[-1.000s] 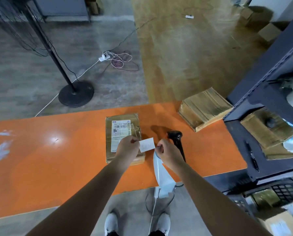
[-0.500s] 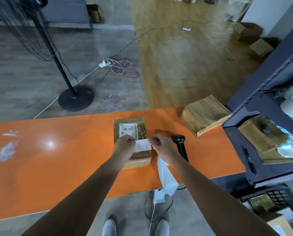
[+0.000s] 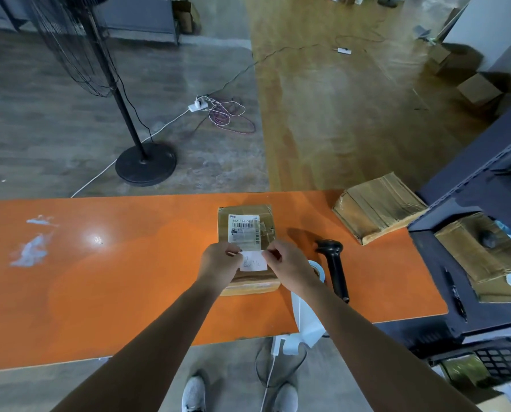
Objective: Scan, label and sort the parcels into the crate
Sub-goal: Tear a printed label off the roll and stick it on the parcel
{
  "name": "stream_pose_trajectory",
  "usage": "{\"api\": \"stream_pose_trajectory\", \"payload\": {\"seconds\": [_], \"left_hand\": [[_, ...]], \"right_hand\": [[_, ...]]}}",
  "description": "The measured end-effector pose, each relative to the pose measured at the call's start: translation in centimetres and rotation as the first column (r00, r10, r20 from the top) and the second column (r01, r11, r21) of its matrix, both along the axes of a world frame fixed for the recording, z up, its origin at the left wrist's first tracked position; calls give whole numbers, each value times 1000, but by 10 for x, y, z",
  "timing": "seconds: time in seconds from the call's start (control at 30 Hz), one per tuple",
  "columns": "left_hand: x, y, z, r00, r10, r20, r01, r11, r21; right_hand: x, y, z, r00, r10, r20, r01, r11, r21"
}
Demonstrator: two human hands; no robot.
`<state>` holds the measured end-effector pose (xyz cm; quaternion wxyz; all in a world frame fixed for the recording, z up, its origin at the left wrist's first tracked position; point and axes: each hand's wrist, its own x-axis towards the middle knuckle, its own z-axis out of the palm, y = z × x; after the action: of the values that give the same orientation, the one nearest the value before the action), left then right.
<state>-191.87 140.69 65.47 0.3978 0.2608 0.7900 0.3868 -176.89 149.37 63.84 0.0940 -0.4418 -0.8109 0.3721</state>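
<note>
Head view shows the left hand [image 3: 220, 264] and right hand [image 3: 287, 267] each pinching one end of a small label [image 3: 254, 263] over the parcel [image 3: 248, 224] on the bench [image 3: 99, 278], so labelling seems underway, while sorting into the crate [image 3: 492, 356] and a second parcel [image 3: 376, 203] remain.

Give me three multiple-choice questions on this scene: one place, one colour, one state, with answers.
1. Where does the scanner lie?
A) right of the parcel under the hands
B) left of it
C) on the floor

2. What colour is the table top?
A) green
B) orange
C) white

3. What state is the small label in?
A) crumpled
B) on the floor
C) pinched over the parcel

Answers: 1 A, it lies just beyond the right hand; 2 B, the top is plainly orange; 3 C, the left hand and right hand each pinch an end.
</note>
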Motion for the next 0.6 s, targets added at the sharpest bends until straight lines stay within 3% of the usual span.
{"api": "stream_pose_trajectory", "payload": {"seconds": [0.27, 0.5, 0.6], "left_hand": [[-9, 0, -12, 979, -67, -191, 58, 997, -51], [-9, 9, -25, 827, -197, -527, 195, 979, -60], [-6, 5, -25, 806, -185, -563, 164, 982, -89]], "right_hand": [[-15, -4, -10, 992, -8, 123, -7, 992, 122], [-29, -7, -11, 961, -100, 256, 44, 975, 218], [-30, -12, -13, 961, -127, 245, 67, 968, 240]]}}
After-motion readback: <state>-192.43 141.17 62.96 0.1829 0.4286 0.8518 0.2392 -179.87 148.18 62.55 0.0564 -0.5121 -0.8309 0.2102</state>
